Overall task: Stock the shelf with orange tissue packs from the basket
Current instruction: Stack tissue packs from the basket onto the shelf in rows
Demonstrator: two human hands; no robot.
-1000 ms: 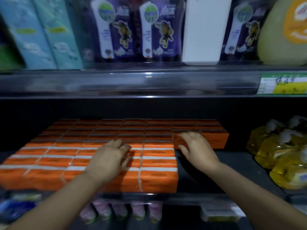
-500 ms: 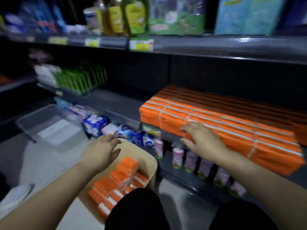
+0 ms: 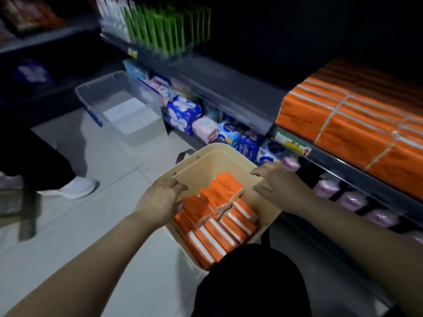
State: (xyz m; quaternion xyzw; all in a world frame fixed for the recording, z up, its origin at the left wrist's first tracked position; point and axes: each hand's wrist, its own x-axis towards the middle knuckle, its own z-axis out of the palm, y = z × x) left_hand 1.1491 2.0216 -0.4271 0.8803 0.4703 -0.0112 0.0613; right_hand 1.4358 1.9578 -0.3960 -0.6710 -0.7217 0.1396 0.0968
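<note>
**Tissue packs, orange with white bands (image 3: pixel 212 234), lie in a beige plastic basket (image 3: pixel 225 162), both hands empty above them**

The tissue packs fill the near half of the basket in rough rows, and one pack (image 3: pixel 220 191) sits tilted on top of the rest. The basket stands on the pale tiled floor (image 3: pixel 91 156), just in front of the dark metal shelf (image 3: pixel 240 94).

The left hand (image 3: pixel 160 200) reaches in over the basket's left rim with its fingers straight and spread, grasping nothing. Its fingertips are just beside the nearest packs, and I cannot tell whether they touch. The right hand (image 3: pixel 281 186) hovers over the basket's right rim with its fingers likewise loose and extended, holding nothing.

To the right, on the shelf, a tight block of the same orange packs (image 3: pixel 354 124) is stacked up to the front edge, above a green and yellow price label (image 3: pixel 293 144). On the level below stand small pink bottles (image 3: pixel 350 200), with blue and white wrapped packets (image 3: pixel 183 110) further left. Tall green packets (image 3: pixel 164 26) line an upper level.

A clear plastic bin (image 3: pixel 119 106) rests on the floor beyond the basket. At the left edge is another person's white shoe (image 3: pixel 73 187).
</note>
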